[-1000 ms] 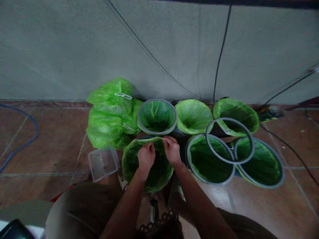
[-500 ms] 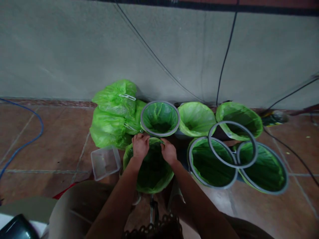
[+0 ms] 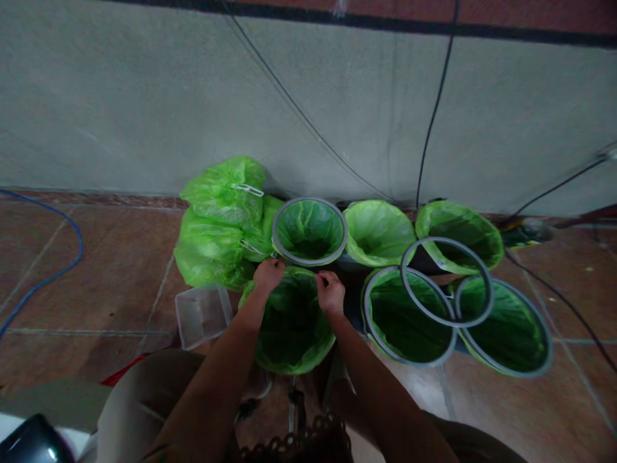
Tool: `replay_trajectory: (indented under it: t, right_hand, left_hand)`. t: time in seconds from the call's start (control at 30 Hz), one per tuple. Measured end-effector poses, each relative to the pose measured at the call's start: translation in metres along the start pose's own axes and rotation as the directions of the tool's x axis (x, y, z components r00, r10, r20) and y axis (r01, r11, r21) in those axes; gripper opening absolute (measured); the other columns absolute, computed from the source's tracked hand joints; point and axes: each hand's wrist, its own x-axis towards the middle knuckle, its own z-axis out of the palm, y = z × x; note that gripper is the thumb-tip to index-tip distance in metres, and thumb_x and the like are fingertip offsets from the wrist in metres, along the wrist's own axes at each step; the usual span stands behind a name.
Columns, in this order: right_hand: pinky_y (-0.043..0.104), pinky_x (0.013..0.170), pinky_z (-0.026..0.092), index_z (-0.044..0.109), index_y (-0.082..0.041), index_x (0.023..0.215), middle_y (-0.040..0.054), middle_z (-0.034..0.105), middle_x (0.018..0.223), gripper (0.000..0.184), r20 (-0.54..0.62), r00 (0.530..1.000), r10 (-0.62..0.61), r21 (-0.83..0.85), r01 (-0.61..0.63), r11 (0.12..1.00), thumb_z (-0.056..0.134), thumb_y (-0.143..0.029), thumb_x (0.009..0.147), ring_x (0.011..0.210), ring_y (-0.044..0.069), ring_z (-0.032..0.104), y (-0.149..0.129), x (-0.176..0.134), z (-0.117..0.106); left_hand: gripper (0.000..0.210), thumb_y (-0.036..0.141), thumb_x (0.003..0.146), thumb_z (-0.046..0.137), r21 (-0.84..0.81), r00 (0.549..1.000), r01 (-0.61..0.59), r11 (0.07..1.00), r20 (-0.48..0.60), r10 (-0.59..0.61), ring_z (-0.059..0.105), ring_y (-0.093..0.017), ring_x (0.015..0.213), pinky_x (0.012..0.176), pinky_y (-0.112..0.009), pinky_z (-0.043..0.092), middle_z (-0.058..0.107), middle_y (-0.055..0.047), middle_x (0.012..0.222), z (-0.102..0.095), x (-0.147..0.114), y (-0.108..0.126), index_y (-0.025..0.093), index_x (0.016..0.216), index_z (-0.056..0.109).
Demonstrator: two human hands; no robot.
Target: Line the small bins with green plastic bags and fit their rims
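Between my knees stands a bin lined with a green bin bag point(image 3: 294, 360), its edge folded over the rim. My left hand point(image 3: 270, 275) is closed at the far left of that rim, fingers pinching the bag's edge. At the far right of the rim, my right hand point(image 3: 330, 292) pinches the same bag. Just beyond my hands is another lined bin with a grey ring point(image 3: 347, 235) around its mouth. The bin under my hands has no grey ring on its rim. Its outer wall is mostly hidden by the bag and my arms.
Filled, tied green bags point(image 3: 212, 247) are piled at the left by the wall, near a clear plastic tub point(image 3: 203, 316). More lined bins point(image 3: 409, 357) stand at the right, with a loose grey ring point(image 3: 491, 299) across two of them. A blue cable point(image 3: 80, 241) curves over the tiles.
My hands have moved slightly apart along the far rim, the left one outward to the left and the right one a little to the right. The bins have stayed in place.
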Motion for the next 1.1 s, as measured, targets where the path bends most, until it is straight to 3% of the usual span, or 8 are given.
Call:
replay_trajectory:
  t: [0.1,0.2,0.3,0.37,0.6,0.8,0.97,1.1]
  right_hand:
    - [0.034,0.089,0.051,0.069,-0.018,0.092,0.0098,0.072,0.099,0.018,0.028,1.0,-0.013,-0.03,0.014,0.999,0.056,-0.03,0.089,0.095,0.022,0.066,0.003,0.001,0.0]
    - [0.034,0.09,0.051,0.068,-0.018,0.099,0.0095,0.072,0.102,0.018,0.077,0.997,-0.002,-0.106,0.011,0.994,0.056,-0.026,0.087,0.097,0.022,0.066,0.006,0.001,-0.003]
    - [0.035,0.093,0.05,0.067,-0.017,0.104,0.0106,0.071,0.105,0.022,0.1,0.995,0.012,-0.167,0.004,0.986,0.053,-0.025,0.089,0.1,0.023,0.066,0.008,0.001,-0.005]
    - [0.036,0.094,0.05,0.066,-0.017,0.107,0.011,0.071,0.108,0.024,0.112,0.994,0.012,-0.174,0.008,0.985,0.054,-0.027,0.089,0.102,0.023,0.065,0.007,0.0,-0.006]
    - [0.034,0.102,0.047,0.064,-0.014,0.121,0.0136,0.07,0.12,0.036,0.194,0.981,-0.011,-0.201,0.051,0.978,0.046,-0.036,0.099,0.114,0.023,0.064,-0.011,0.005,-0.006]
    - [0.028,0.082,0.047,0.063,-0.017,0.117,0.0123,0.074,0.103,0.025,0.484,0.836,0.259,-0.568,0.075,0.82,0.049,-0.025,0.098,0.098,0.023,0.07,-0.03,0.02,-0.009]
    - [0.028,0.08,0.046,0.065,-0.017,0.113,0.0121,0.074,0.104,0.023,0.419,0.83,0.369,-0.627,-0.03,0.778,0.05,-0.027,0.098,0.1,0.024,0.07,-0.027,0.001,-0.024]
    - [0.03,0.081,0.049,0.062,-0.011,0.122,0.018,0.072,0.111,0.033,0.218,0.847,0.485,-0.581,-0.287,0.762,0.047,-0.028,0.098,0.1,0.026,0.071,-0.006,-0.059,-0.041]
  left_hand:
    - [0.034,0.021,0.094,0.046,-0.055,0.992,-0.02,0.998,-0.128,0.013,0.07,-0.021,0.102,0.085,-0.028,0.051,0.075,-0.009,0.113,0.003,-0.001,-0.005,0.019,0.112,0.074]
    - [0.033,0.018,0.094,0.047,-0.03,0.935,-0.207,0.978,-0.299,0.189,0.067,-0.021,0.109,0.098,-0.033,0.048,0.074,-0.008,0.117,0.006,-0.008,-0.007,0.019,0.116,0.072]
    - [0.027,0.028,0.095,0.055,0.041,0.847,-0.471,0.881,-0.257,0.465,0.063,-0.023,0.115,0.107,-0.04,0.042,0.073,-0.006,0.119,0.01,-0.015,-0.005,0.023,0.114,0.073]
    - [0.028,0.033,0.094,0.058,0.078,0.839,-0.517,0.852,-0.15,0.523,0.062,-0.025,0.117,0.108,-0.042,0.042,0.073,-0.007,0.121,0.013,-0.016,-0.006,0.024,0.116,0.072]
    - [0.037,0.024,0.095,0.052,0.15,0.916,-0.398,0.905,0.014,0.4,0.063,-0.021,0.119,0.107,-0.031,0.044,0.07,-0.005,0.128,0.017,-0.01,-0.015,0.024,0.13,0.065]
    - [0.041,0.015,0.09,0.051,0.19,0.926,-0.376,0.907,0.036,0.376,0.063,-0.024,0.118,0.105,-0.035,0.046,0.069,-0.007,0.129,0.015,-0.011,-0.009,0.023,0.128,0.066]
    - [0.058,0.016,0.08,0.063,0.151,0.909,-0.4,0.904,-0.058,0.412,0.054,-0.031,0.13,0.111,-0.049,0.04,0.058,-0.009,0.143,-0.004,-0.024,-0.013,0.023,0.138,0.058]
    - [0.058,0.022,0.082,0.065,-0.038,0.93,-0.302,0.953,-0.23,0.286,0.057,-0.026,0.126,0.108,-0.041,0.044,0.062,-0.011,0.139,-0.016,-0.036,-0.029,0.019,0.139,0.056]
